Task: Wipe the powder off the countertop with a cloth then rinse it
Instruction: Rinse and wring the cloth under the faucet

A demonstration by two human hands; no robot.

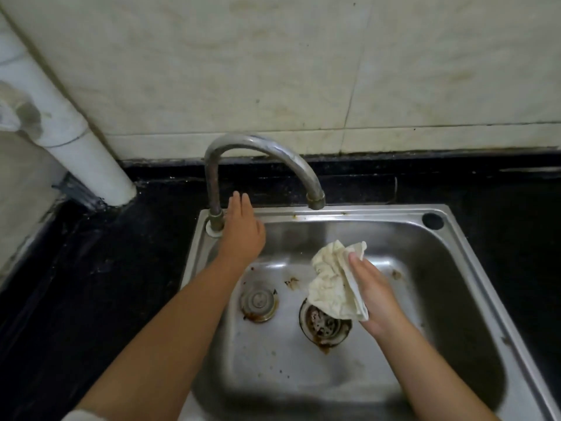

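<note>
Holding the crumpled off-white cloth point(335, 281) over the stainless steel sink point(473, 287), the right hand point(375, 299) pinches it below and just right of the curved metal faucet point(261, 147) spout; the left hand point(243, 229), fingers straight and empty, reaches beside the faucet's base, nearer any tap control

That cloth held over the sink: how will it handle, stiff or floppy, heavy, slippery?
Probably floppy: the cloth crumples and droops in folds from the right hand. Likely light for its size, since it hangs from a loose hold. It looks dry, no water runs from the faucet, so it should sag and weigh more once wet.
</note>
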